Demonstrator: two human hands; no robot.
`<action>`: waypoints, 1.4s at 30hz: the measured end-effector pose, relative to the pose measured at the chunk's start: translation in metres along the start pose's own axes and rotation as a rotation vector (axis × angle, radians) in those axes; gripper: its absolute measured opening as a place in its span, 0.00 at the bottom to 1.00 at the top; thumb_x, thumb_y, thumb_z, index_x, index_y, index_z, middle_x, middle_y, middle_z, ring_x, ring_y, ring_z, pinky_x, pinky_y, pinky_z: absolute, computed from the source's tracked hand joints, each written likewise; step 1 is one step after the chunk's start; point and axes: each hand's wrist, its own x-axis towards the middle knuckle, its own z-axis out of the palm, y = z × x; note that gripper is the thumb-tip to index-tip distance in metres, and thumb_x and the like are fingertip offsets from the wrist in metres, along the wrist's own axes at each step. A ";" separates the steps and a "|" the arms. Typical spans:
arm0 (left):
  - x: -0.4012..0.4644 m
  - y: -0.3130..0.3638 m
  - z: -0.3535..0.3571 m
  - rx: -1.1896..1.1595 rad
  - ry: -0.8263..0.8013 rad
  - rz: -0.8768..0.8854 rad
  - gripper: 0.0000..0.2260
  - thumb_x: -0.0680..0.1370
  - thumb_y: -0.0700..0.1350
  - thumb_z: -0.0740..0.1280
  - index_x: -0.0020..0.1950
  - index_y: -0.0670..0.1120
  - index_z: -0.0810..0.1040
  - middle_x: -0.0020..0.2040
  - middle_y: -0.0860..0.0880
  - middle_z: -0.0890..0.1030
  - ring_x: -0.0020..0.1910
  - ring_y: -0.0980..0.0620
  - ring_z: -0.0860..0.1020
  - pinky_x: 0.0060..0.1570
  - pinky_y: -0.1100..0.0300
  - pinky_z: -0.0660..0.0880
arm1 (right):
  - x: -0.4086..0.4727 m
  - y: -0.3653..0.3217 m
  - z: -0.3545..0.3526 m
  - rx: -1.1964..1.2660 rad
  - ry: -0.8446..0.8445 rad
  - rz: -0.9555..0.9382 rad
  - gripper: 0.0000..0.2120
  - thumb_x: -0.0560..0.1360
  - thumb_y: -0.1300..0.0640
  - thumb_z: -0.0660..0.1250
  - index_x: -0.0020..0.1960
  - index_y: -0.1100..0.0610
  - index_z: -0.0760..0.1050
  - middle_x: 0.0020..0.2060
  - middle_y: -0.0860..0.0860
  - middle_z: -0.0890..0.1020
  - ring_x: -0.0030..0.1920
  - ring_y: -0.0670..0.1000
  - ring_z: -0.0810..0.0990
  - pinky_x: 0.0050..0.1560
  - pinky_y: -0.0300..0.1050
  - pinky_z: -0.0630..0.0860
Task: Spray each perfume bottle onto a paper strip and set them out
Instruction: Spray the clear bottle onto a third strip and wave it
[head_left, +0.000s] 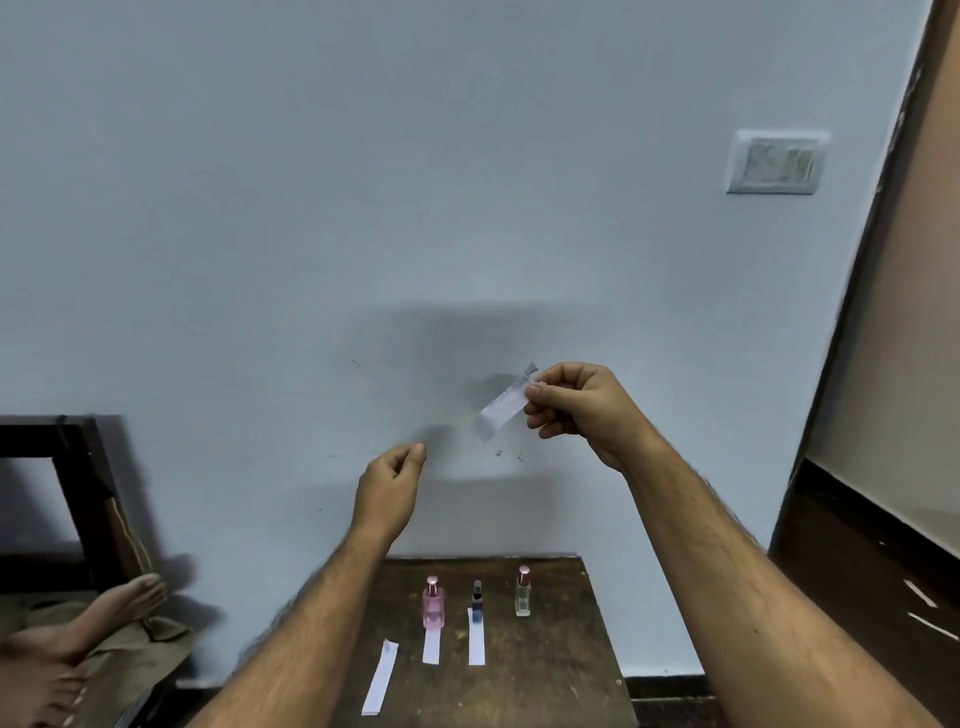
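My right hand (574, 402) is raised in front of the wall and pinches a white paper strip (501, 410) at its upper end. My left hand (389, 486) hovers lower left of the strip, fingers loosely curled, holding nothing. Below, on a small dark wooden table (561, 649), stand a pink perfume bottle (434, 603), a small dark blue bottle (476, 603) and a clear bottle with a pink cap (523, 592). White strips lie in front of the pink bottle (431, 647) and the blue bottle (476, 642). A third strip (381, 678) lies at the table's left.
A person's bare feet (78, 639) rest on a brown cloth at the lower left, beside a dark wooden frame (88, 467). A wall switch plate (774, 162) is high on the right. A dark floor (857, 571) with paper scraps lies to the right.
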 end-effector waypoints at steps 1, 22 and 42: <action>0.001 0.000 0.000 0.055 -0.001 0.030 0.17 0.81 0.53 0.62 0.64 0.45 0.78 0.60 0.49 0.81 0.61 0.51 0.77 0.62 0.53 0.74 | 0.000 0.001 0.001 -0.004 -0.001 -0.002 0.03 0.74 0.63 0.71 0.42 0.61 0.78 0.34 0.56 0.83 0.33 0.52 0.82 0.36 0.45 0.79; -0.033 -0.079 0.017 0.607 -0.111 0.232 0.25 0.79 0.53 0.65 0.75 0.48 0.67 0.74 0.49 0.69 0.73 0.49 0.67 0.70 0.48 0.66 | -0.021 0.103 0.007 -0.222 0.260 0.118 0.04 0.74 0.62 0.70 0.42 0.61 0.81 0.33 0.54 0.84 0.29 0.49 0.80 0.32 0.43 0.74; -0.041 -0.104 0.036 0.582 -0.110 0.215 0.21 0.79 0.49 0.66 0.72 0.49 0.71 0.70 0.51 0.74 0.69 0.52 0.71 0.68 0.53 0.69 | -0.011 0.118 0.007 -0.346 0.206 0.124 0.06 0.73 0.59 0.70 0.37 0.55 0.79 0.30 0.49 0.83 0.28 0.50 0.80 0.33 0.47 0.78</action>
